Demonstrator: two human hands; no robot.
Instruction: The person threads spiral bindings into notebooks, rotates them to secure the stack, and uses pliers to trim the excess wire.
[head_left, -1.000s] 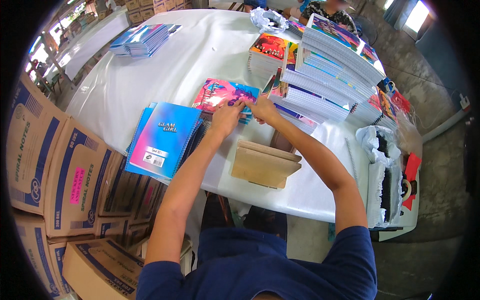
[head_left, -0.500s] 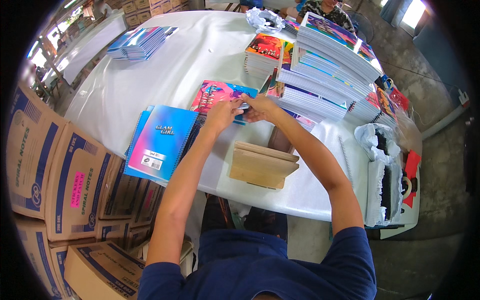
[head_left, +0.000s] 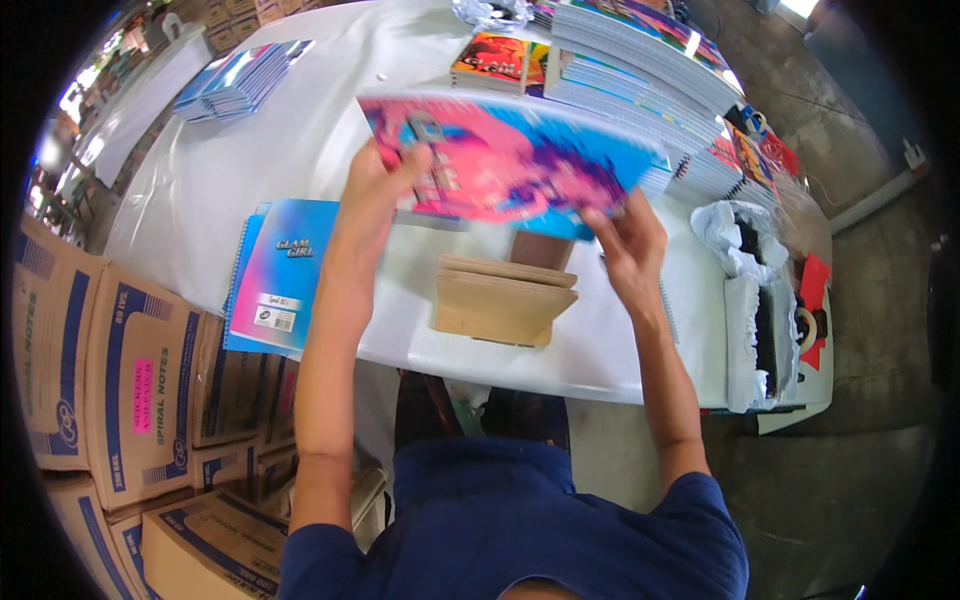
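Both my hands hold up a notebook (head_left: pixel 510 165) with a pink and blue cover, above the table's near part. My left hand (head_left: pixel 378 190) grips its left end, thumb on top of the cover. At the opposite end my right hand (head_left: pixel 630 240) pinches the lower right corner. Motion smears the cover, and I cannot tell whether a coil binds it. Just below it stands a brown wooden jig (head_left: pixel 500 310) with upright boards, a darker brown block (head_left: pixel 541 250) behind it. Blue and pink spiral notebooks (head_left: pixel 285 270) lie left of my left forearm.
Tall stacks of notebooks (head_left: pixel 630 80) fill the far right. Another pile (head_left: pixel 240 80) sits far left. White-wrapped bundles of black coils (head_left: pixel 755 300) and a loose coil (head_left: pixel 668 310) lie on the right. Cardboard boxes (head_left: pixel 140 370) crowd the table's left side.
The pink and blue notebook has risen off the table toward me. My hands, close together before, have spread to its two ends. The view has shifted slightly.
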